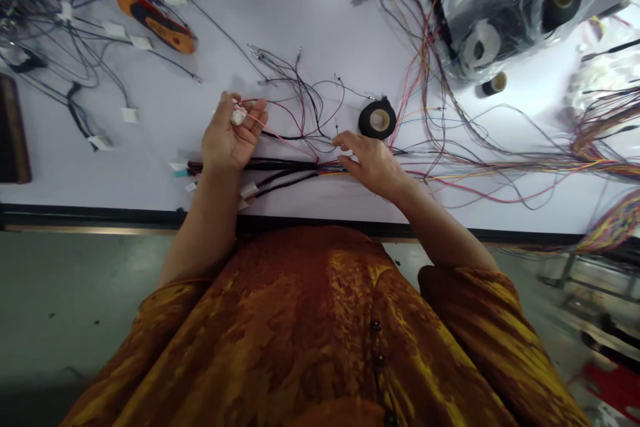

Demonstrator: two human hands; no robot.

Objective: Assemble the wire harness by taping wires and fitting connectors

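My left hand (229,137) is turned palm up with its fingers curled, and a small white connector (239,113) is held at the thumb. Red and pink wires run from the connector towards the right. My right hand (374,161) hovers over the wire bundle (325,166), thumb and fingers apart, its fingertips beside thin loose wires. Black-sleeved branches (280,165) of the bundle lie below my left hand, with white labels (249,191) on their ends. Several loose wires with metal terminals (300,77) spread out between and beyond my hands.
A roll of black tape (377,119) lies just beyond my right hand. An orange-and-black cutter (157,23) is at the upper left among labelled wires. Bagged tape rolls (520,20) stand at the upper right. Long coloured wires (600,163) trail off the table's right side.
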